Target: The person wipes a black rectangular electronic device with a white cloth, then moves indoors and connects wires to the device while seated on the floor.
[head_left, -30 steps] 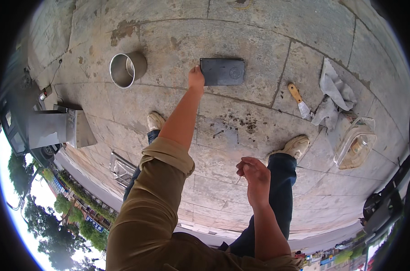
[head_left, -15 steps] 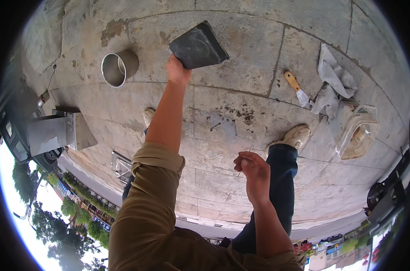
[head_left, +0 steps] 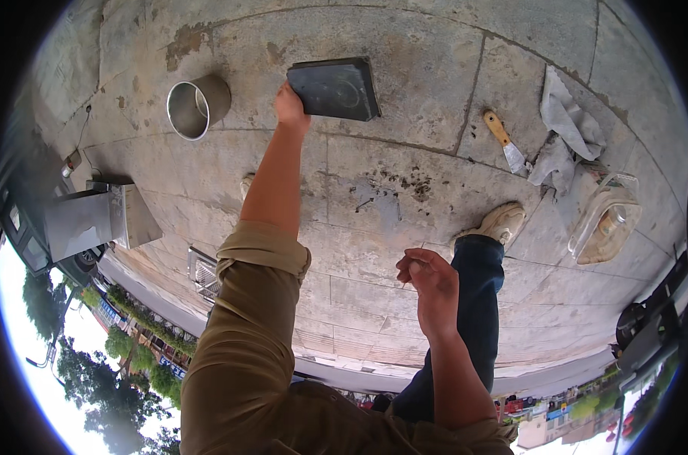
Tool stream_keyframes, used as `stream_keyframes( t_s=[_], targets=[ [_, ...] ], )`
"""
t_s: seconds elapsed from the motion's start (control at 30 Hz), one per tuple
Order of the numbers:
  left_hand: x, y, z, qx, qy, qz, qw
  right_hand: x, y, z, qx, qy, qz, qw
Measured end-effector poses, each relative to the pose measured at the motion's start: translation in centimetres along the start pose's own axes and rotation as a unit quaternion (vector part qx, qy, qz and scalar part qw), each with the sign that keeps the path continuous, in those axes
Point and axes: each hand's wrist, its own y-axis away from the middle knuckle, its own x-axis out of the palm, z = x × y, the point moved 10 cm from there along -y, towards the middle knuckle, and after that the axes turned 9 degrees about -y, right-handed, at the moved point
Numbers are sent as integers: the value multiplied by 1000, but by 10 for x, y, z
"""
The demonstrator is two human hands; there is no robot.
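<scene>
Far out ahead, my left hand (head_left: 291, 106) is closed on the left edge of a dark rectangular tray-like piece (head_left: 335, 89), flat-faced and smudged. Whether its underside touches the paving is unclear. Nearer to me, my right hand (head_left: 433, 292) hovers by my right knee with its fingers curled in toward the thumb; nothing shows in it. Dark crumbs (head_left: 416, 182) and a grey damp smear (head_left: 382, 201) mark the paving between the hands. A round metal pot-like cylinder (head_left: 215, 98) lies left of my left hand.
To the right are a wooden-handled scraper (head_left: 497, 127), a crumpled grey cloth (head_left: 568, 114) and a clear plastic tub (head_left: 602, 227) with a bottle inside. On the left stand a metal box (head_left: 135, 216) and a slotted metal grate (head_left: 202, 274). My right shoe (head_left: 502, 222) is beside the crumbs.
The dark tray-like piece has turned from a tilted angle to nearly level in my left hand and sits slightly lower in view. My right hand has barely moved.
</scene>
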Motion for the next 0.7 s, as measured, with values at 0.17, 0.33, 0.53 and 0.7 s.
stream_keyframes(
  t_s=[0.17,0.33,0.53,0.7],
  targets=[
    [37,17,-8,-87,353,117,924,-2,-6,1,-9,-17,-12,1000],
    [-22,4,6,-6,-134,-6,991,-2,3,2,-6,-14,-7,1000],
    [46,159,-11,-140,183,161,960,-29,2,24,-69,-55,-87,992],
    [74,301,-33,-51,92,332,938,-49,9,59,-102,-140,-54,983]
  ],
)
